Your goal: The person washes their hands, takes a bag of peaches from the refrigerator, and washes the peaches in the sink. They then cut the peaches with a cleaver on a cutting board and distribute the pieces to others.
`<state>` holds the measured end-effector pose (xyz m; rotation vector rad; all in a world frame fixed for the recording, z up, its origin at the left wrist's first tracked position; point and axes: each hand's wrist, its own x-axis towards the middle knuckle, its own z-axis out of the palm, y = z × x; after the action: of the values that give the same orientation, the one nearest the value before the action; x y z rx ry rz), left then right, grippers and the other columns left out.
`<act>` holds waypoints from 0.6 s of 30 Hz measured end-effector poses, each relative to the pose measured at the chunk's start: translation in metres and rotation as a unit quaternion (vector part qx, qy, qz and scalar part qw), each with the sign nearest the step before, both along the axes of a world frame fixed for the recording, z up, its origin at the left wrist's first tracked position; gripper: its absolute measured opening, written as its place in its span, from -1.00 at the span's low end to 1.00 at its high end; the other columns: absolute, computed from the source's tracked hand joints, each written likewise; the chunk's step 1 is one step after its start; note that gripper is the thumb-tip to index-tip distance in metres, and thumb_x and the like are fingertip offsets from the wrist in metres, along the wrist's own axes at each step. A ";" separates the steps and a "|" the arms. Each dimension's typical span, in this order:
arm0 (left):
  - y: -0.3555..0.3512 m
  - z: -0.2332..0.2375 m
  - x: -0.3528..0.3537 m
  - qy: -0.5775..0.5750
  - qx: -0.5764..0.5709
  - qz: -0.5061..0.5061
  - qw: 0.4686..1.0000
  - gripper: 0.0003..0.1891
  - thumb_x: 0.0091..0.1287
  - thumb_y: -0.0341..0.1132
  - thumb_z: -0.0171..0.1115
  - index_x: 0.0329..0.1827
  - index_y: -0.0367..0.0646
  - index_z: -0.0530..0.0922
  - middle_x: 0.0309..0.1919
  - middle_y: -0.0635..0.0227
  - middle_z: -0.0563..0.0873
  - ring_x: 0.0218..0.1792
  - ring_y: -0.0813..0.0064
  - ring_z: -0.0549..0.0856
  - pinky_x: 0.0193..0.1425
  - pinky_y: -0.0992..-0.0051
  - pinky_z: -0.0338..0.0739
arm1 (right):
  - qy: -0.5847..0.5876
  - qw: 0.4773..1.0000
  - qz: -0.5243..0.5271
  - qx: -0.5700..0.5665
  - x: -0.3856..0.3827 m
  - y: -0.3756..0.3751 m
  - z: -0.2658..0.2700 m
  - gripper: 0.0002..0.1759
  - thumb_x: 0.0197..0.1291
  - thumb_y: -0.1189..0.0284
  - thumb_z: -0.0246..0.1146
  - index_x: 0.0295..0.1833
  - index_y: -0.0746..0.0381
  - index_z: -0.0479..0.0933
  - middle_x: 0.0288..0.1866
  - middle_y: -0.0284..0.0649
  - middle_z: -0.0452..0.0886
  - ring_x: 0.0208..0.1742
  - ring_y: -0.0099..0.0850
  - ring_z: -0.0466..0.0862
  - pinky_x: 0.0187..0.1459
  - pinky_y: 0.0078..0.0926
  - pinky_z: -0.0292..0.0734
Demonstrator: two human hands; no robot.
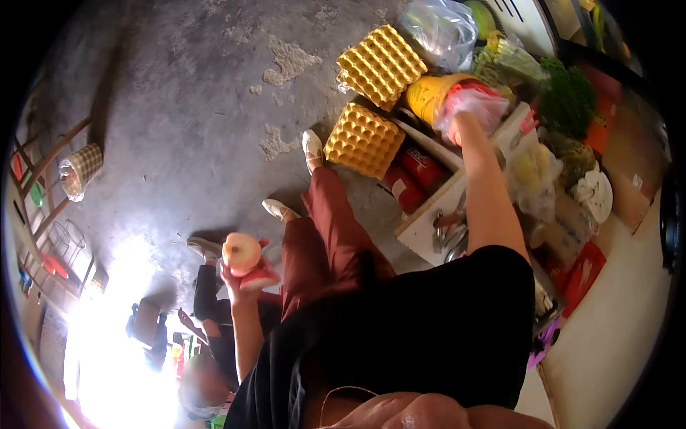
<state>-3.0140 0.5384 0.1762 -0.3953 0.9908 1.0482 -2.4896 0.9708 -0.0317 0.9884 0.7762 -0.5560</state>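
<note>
My left hand (234, 280) is closed around a pale round piece of food (241, 252) with a small hollow in its middle, and red wrapping (260, 277) shows beneath it. My right arm stretches out to a yellow bucket (426, 99) lined with clear and red plastic. There my right hand (457, 129) closes on the edge of the plastic bag (480, 107), its fingertips partly hidden. Beside the bucket lie two yellow egg trays (382, 66), with red cylinders (421, 168) in a compartment close by.
Leafy greens (568, 93), a clear bag (439, 32) and other bagged produce (534, 170) crowd the right side. Another person (207, 379) sits at lower left near a bright doorway. A checkered basket (84, 168) hangs by a wooden rack (46, 179). Grey concrete floor (193, 107) spreads ahead.
</note>
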 end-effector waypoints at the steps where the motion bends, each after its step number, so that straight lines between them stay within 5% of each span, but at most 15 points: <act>1: -0.005 0.006 -0.004 -0.009 0.008 -0.013 1.000 0.20 -0.04 0.60 0.04 0.37 -0.38 0.23 -0.44 0.07 0.59 -0.47 -0.01 0.66 -0.37 0.26 0.58 | -0.014 1.000 -0.011 -0.004 0.008 -0.001 0.005 -0.66 -0.08 0.10 0.42 -0.28 0.09 0.67 -0.27 -0.35 0.70 -0.09 -0.41 0.68 -0.02 -0.33 0.56; 17: 0.012 0.024 -0.009 -0.014 0.104 -0.029 0.994 0.19 -0.01 0.55 0.13 0.31 -0.48 0.16 -0.47 0.00 0.58 -0.49 -0.03 0.65 -0.33 0.08 0.61 | -0.070 0.979 -0.172 -0.088 0.007 -0.017 0.029 -0.62 -0.09 0.07 0.44 -0.23 0.08 0.67 -0.15 -0.19 0.70 -0.13 -0.34 0.69 -0.06 -0.26 0.55; 18: 0.010 0.028 -0.009 -0.012 0.114 -0.022 0.993 0.19 -0.01 0.55 0.13 0.31 -0.48 0.16 -0.47 0.00 0.58 -0.49 -0.03 0.65 -0.33 0.08 0.61 | -0.022 0.992 -0.125 0.026 -0.035 -0.013 0.080 -0.54 -0.16 0.03 0.47 -0.16 0.06 0.69 -0.07 -0.18 0.70 -0.11 -0.30 0.68 -0.05 -0.27 0.55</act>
<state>-3.0229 0.5483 0.2046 -0.1973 0.8445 1.0999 -2.5246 0.9582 0.0483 1.1523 0.6335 -0.7298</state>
